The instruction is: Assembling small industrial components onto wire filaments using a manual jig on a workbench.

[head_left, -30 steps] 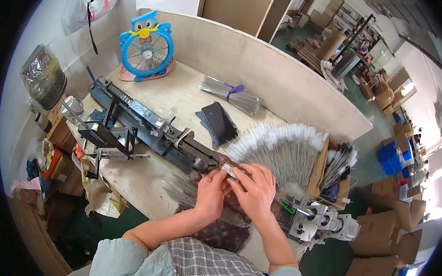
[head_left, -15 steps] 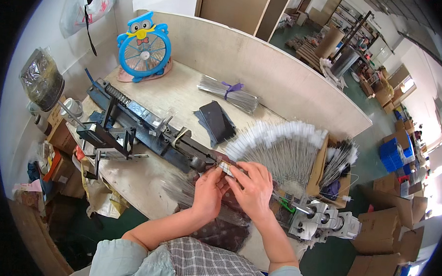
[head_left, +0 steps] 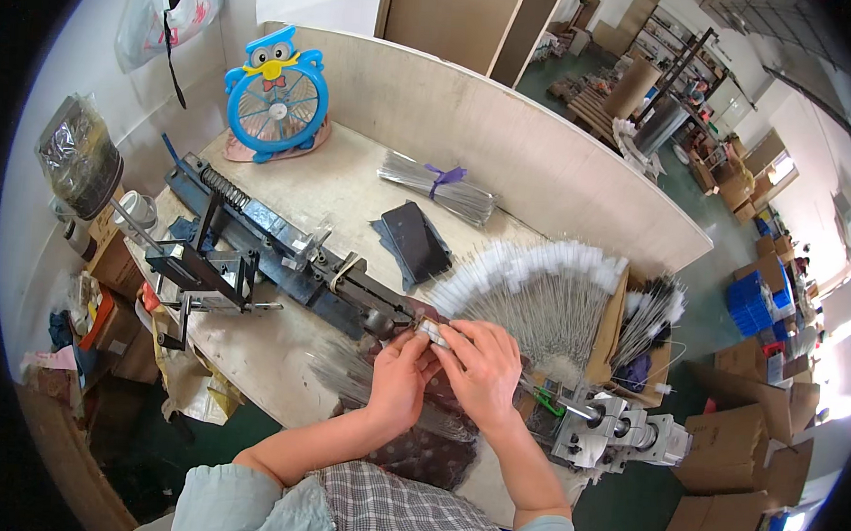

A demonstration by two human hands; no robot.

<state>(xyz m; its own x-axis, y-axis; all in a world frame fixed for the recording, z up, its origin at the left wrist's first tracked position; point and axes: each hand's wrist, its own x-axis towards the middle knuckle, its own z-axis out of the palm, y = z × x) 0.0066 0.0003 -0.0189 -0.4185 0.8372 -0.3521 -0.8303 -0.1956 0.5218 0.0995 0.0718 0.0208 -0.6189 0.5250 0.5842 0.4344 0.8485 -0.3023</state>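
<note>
At the end of a long dark metal bench press (head_left: 298, 246), both my hands meet around a small white piece (head_left: 431, 331); its kind is hard to make out. My left hand (head_left: 401, 380) pinches it from the left with thumb and fingers. From the right, the thumb and fingertips of my right hand (head_left: 483, 370) close on the same piece. Just beyond my fingers sits the press's dark tip. Behind my right hand fans out a large spread of thin wire-stemmed brushes (head_left: 529, 280) with white tips. More thin wires (head_left: 340, 364) lie left of my left wrist.
A silver motorised clamp (head_left: 618, 428) stands at the table's right edge. Farther back lie a dark phone (head_left: 415, 241) on a cloth and a wire bundle (head_left: 438, 187) tied in purple. A blue owl-shaped fan (head_left: 278, 102) stands at the back left. Cardboard boxes (head_left: 722, 440) fill the right-hand floor.
Both hands stay at the press tip around the white piece. The fingers of my right hand have shifted slightly; the view has moved a little.
</note>
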